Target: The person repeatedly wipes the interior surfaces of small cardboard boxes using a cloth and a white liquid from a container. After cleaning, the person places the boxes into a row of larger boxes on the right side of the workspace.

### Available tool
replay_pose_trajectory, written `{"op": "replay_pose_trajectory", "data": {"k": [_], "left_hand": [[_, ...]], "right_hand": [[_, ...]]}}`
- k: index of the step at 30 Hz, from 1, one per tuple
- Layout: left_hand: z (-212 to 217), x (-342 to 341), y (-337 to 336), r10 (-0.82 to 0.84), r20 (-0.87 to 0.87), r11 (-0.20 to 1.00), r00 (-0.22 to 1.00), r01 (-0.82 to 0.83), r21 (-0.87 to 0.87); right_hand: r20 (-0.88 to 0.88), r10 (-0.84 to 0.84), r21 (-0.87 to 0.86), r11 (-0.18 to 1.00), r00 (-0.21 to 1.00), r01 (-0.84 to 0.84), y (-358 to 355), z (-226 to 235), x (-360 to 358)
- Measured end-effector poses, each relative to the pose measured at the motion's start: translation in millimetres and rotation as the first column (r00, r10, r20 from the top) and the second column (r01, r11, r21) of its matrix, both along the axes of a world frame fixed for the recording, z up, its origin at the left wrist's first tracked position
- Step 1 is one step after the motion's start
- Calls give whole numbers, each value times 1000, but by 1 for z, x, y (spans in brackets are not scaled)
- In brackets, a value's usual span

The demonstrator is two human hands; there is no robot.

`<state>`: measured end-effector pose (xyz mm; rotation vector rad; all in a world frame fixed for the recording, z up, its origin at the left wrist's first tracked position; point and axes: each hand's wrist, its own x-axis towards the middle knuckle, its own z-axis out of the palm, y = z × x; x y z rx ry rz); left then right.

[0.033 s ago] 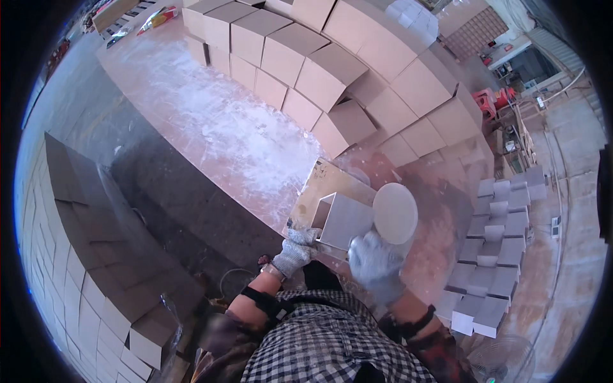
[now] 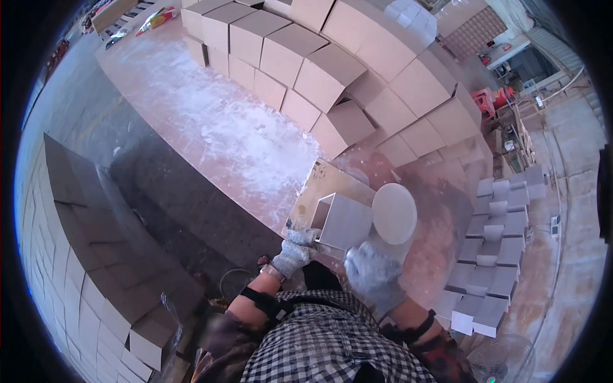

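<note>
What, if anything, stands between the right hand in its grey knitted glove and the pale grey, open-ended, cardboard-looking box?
Nothing visible does: the right hand is at the near right corner of the box, though contact is unclear. The round, flat-topped, cream-coloured object is right of the box, not between.

Right hand (image 2: 375, 274): glove smeared, fingers run together; cannot tell whether they hold anything. Left hand (image 2: 295, 254): fingertips indistinct at the grey box (image 2: 350, 222); grip not resolved. Box: interior mostly hidden, underside out of sight. Board (image 2: 341, 182): partly covered by the box. Round disc (image 2: 394, 214): its support hidden beneath it. Whitish round item (image 2: 357, 174) behind the board: partly obscured, kind uncertain. Carton stack (image 2: 287, 57): cut by upper edge. Checked garment (image 2: 332, 338): cut by lower edge. Fan (image 2: 501, 357): faint, also cropped below. Bright packets (image 2: 156, 20), upper left: too small to identify.
</note>
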<state>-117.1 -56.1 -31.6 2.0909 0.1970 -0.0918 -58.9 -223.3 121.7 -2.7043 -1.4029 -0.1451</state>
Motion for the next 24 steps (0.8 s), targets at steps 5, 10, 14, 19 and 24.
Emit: {"op": "replay_pose_trajectory", "data": {"k": [5, 10, 14, 19, 24], "left_hand": [[-44, -1, -5, 13, 181, 997, 983, 0, -74], [-19, 3, -6, -18, 96, 993, 995, 29, -112], [-48, 2, -7, 18, 236, 987, 972, 20, -158], [-34, -5, -9, 135, 37, 344, 990, -11, -939], [-10, 0, -4, 21, 237, 999, 971, -11, -44]], "right_hand": [[-192, 46, 336, 941, 980, 22, 26, 21, 18], [53, 17, 312, 950, 998, -33, 54, -16, 87], [330, 67, -18, 998, 942, -65, 75, -25, 45], [6, 143, -17, 990, 990, -143, 48, 2, -27], [-310, -7, 298, 949, 951, 104, 12, 24, 0]]}}
